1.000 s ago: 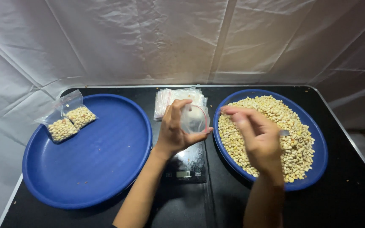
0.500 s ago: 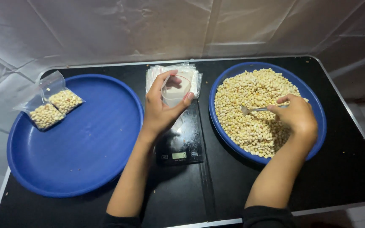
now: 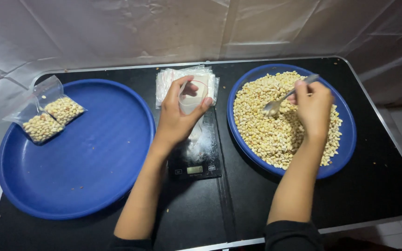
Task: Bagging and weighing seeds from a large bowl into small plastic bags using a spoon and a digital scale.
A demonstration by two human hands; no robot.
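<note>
My left hand (image 3: 177,116) holds an open clear plastic bag (image 3: 192,98) upright over a small black kitchen scale (image 3: 195,155) in the middle of the table. My right hand (image 3: 312,104) grips a metal spoon (image 3: 282,98), its bowl resting on the pale beans heaped in the blue tray (image 3: 340,160) on the right. A stack of empty clear bags (image 3: 168,81) lies behind the scale.
A large blue tray (image 3: 77,158) on the left carries two filled bean bags (image 3: 52,118) at its far left rim. The black table (image 3: 238,204) has a metal edge. White plastic sheeting hangs behind. A few stray beans lie about.
My right hand went from beside the bag over to the bean tray with the spoon. My left hand kept the bag open above the scale. The camera tilted down slightly.
</note>
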